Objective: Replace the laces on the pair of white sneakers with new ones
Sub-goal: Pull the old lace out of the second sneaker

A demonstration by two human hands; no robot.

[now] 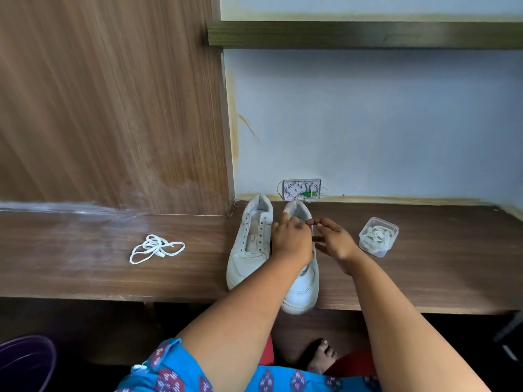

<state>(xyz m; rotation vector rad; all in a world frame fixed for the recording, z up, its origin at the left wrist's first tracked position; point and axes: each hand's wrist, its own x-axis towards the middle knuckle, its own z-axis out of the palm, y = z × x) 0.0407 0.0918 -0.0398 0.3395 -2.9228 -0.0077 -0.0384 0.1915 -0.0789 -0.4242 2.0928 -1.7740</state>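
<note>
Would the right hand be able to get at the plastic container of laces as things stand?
Probably yes: the container sits beside the right hand on bare desk, nothing between them.

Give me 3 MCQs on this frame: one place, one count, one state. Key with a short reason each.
1. Where does the loose lace lie?
A. On the desk, left of both sneakers
B. Inside the plastic container
C. On the floor

2. How many sneakers stand on the desk?
A. One
B. Two
C. Three

3. What state is the left sneaker in?
A. Fully laced and tied
B. Eyelets bare, no lace
C. Lying on its side

Key:
1 A: the lace sits in a heap on the bare wood, apart from the shoes.
2 B: the left sneaker and the right sneaker stand side by side.
3 B: its dark eyelets show with nothing threaded, while the left hand and right hand work over the other shoe. The container holds coiled laces.
</note>
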